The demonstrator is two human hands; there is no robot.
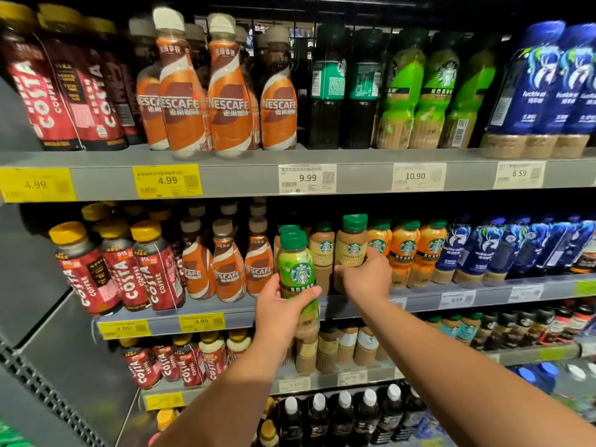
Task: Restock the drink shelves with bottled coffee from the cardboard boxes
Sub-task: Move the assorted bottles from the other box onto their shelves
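Shelving (242, 177) of grey metal fills the view in a dim shop aisle, each tier edged with yellow and white price tags (201, 321). The left hand (277, 309) grips a green Starbucks bottle (296, 269) round its lower half, fingers and thumb curled about it. The bottle is nearly upright, cap up, its long axis leaning slightly left at the top, held in front of the middle shelf (238, 309), just beside the Nescafé bottles (261, 269). The right hand (367, 279) wraps the lower body of a Cheese Latte bottle (351, 246) standing upright at that shelf's front. A second Cheese Latte bottle (322, 250) stands between them, partly hidden. Orange Starbucks bottles (406, 253) crowd the right; Costa bottles (154, 269) stand further left.
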